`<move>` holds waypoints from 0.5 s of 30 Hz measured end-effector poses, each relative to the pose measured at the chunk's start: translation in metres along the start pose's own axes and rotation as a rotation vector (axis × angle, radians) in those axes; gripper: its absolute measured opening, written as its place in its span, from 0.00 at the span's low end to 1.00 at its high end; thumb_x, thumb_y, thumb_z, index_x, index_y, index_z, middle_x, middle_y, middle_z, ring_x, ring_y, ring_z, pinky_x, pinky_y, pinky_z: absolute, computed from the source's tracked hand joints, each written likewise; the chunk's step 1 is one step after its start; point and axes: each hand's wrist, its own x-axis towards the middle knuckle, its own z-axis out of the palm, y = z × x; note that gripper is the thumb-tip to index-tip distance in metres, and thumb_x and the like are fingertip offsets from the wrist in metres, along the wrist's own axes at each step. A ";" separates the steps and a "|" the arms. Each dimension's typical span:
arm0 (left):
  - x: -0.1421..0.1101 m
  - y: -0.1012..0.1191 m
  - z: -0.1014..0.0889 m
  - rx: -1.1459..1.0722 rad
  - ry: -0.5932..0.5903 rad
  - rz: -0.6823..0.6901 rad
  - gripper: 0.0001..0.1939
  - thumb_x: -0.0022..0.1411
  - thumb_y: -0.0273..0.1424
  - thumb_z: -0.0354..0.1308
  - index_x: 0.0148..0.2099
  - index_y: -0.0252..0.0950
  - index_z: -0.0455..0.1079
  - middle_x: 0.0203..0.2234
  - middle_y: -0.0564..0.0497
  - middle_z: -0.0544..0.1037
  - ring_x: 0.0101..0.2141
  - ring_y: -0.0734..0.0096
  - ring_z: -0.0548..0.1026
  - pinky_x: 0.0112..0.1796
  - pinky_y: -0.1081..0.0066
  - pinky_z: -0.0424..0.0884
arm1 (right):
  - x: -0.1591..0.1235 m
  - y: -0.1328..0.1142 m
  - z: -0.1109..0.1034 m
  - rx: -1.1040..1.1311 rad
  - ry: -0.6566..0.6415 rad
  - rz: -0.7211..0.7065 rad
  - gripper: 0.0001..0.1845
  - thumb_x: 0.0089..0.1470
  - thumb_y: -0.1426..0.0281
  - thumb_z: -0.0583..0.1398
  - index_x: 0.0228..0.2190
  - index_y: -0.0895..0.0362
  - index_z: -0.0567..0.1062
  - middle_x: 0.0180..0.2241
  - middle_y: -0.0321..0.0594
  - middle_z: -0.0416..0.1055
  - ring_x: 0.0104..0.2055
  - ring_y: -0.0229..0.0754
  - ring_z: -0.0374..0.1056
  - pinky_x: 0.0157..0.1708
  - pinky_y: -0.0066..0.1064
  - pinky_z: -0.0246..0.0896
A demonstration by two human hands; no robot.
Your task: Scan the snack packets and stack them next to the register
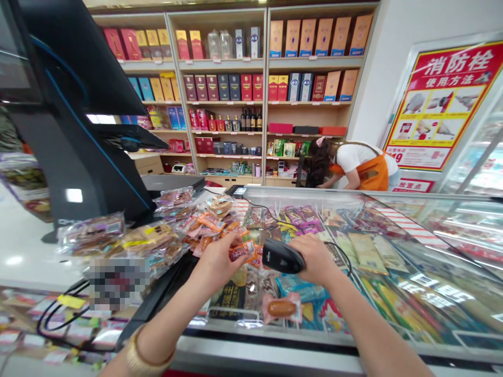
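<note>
My left hand (pixel 218 262) pinches a small orange-red snack packet (pixel 240 251) at the edge of a heap of similar packets (pixel 208 224). A black barcode scanner (pixel 283 256) is in the grip of my right hand (pixel 312 259), its head pointing left toward that packet. Its cable (pixel 346 256) loops out behind my right hand. Below both hands, a single wrapped sausage (pixel 282 308) lies on the glass lid (pixel 243 335) of a display freezer. Left of the heap are clear bags of brown snacks (pixel 151 235).
A dark checkout monitor stand (pixel 94 157) rises at the left on a white counter (pixel 23 256). Bagged and wrapped goods (pixel 367 251) show under the freezer glass. Behind, a person in an orange apron (pixel 371 173) bends beside shelves (pixel 220 65) of boxed bottles.
</note>
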 end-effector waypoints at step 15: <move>0.002 0.002 0.013 -0.061 -0.058 0.009 0.06 0.56 0.31 0.60 0.37 0.38 0.68 0.32 0.52 0.80 0.34 0.67 0.78 0.36 0.70 0.71 | -0.002 0.004 -0.002 0.027 0.084 0.008 0.15 0.42 0.68 0.60 0.36 0.56 0.74 0.30 0.40 0.73 0.33 0.44 0.67 0.35 0.34 0.51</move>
